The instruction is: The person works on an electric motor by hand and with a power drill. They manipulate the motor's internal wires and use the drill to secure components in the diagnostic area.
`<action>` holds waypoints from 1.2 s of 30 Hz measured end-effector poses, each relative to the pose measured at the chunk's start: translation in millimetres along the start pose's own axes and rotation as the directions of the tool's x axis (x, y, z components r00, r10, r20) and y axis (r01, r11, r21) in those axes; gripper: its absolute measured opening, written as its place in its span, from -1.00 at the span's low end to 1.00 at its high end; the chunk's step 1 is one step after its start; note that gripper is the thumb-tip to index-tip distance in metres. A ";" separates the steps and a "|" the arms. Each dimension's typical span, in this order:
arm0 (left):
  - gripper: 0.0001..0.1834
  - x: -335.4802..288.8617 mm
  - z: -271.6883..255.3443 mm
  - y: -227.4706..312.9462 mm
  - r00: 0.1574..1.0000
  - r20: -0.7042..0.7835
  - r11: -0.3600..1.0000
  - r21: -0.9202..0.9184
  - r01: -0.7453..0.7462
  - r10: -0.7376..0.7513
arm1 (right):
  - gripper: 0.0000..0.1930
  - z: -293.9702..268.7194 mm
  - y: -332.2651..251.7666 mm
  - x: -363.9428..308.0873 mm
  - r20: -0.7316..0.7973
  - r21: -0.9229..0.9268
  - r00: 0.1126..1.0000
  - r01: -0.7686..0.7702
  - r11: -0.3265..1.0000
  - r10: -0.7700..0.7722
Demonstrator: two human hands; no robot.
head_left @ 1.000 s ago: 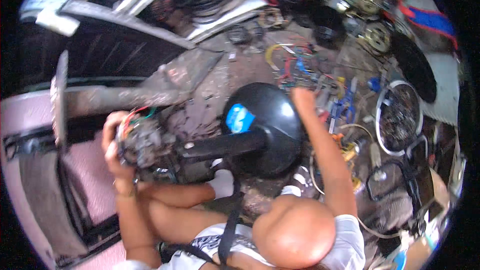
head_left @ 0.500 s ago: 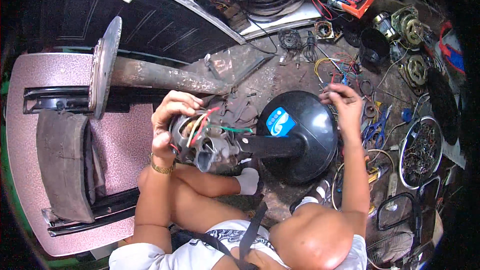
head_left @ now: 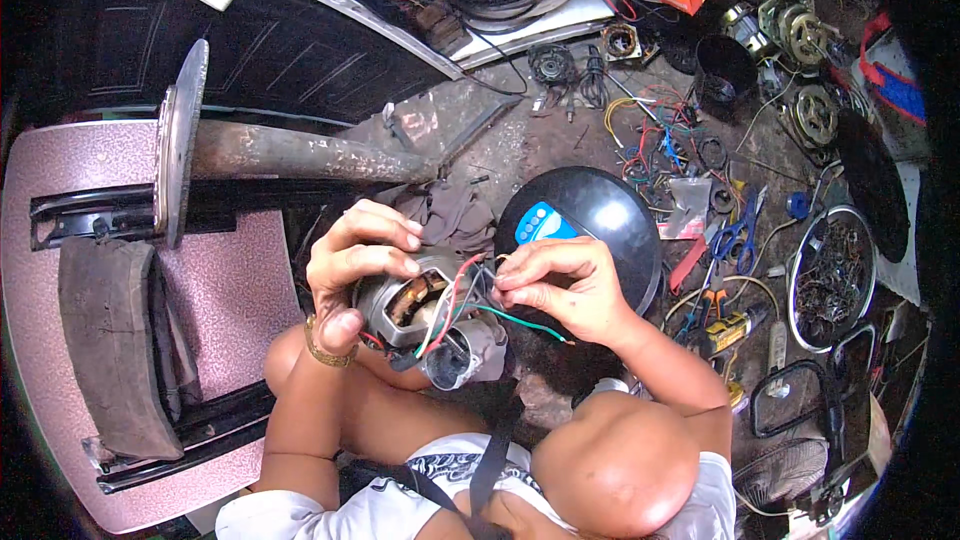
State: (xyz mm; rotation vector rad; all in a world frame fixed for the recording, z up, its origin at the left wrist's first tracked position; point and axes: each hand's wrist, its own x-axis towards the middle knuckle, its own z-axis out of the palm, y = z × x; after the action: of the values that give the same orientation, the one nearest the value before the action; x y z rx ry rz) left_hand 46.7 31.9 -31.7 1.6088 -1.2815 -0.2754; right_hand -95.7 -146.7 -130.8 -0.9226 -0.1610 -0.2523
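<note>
While the left hand [head_left: 360, 275] is holding a grey metal motor [head_left: 402, 302] above the person's bent legs [head_left: 365, 420], fingers spread around it, the right hand [head_left: 562, 285] is making a narrow pinch beside the motor's coloured wires [head_left: 452, 306]; whether it is gripping one, you cannot tell. Beyond, a round black base [head_left: 605, 202] is resting.

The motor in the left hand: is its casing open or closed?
Open on the side toward the camera: the motor has a gap there, and copper-coloured winding shows inside.
</note>
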 end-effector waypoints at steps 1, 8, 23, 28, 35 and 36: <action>-0.35 0.0 0.7 1.4 1.000 -0.005 1.000 -0.002 0.000 0.000 | -0.92 0.4 1.5 -0.6 0.001 0.009 1.000 -0.013 1.000 0.013; -0.35 -0.8 3.7 -4.7 0.999 0.024 1.000 -0.018 -0.021 0.022 | -0.90 1.3 7.7 2.5 0.029 -0.014 0.999 -0.036 0.999 0.036; -0.30 6.1 11.0 2.7 0.999 0.042 1.000 0.009 -0.024 0.024 | -0.76 14.3 8.9 12.0 -0.153 -0.070 0.988 -0.050 0.996 0.038; -0.30 10.9 19.3 3.2 1.000 -0.008 0.999 0.045 -0.009 0.009 | -0.55 -1.4 44.5 25.9 -0.053 0.150 0.971 -0.224 0.963 0.234; -0.36 10.3 4.8 0.1 0.996 -0.002 0.996 0.038 0.085 -0.085 | -0.46 -75.6 -1.3 -75.2 -0.595 -0.595 0.794 -0.330 0.733 -0.125; -0.36 5.2 -6.2 0.5 0.996 -0.035 0.995 0.037 0.089 -0.087 | -0.45 -86.8 4.2 -110.6 -0.746 -0.647 0.615 -0.582 0.493 -0.254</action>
State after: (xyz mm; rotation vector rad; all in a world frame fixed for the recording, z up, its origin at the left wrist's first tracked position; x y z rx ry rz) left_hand 52.9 31.1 -26.5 1.6984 -1.1991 -0.2789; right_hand -198.0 -197.8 -212.7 -1.7596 1.0319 -0.5367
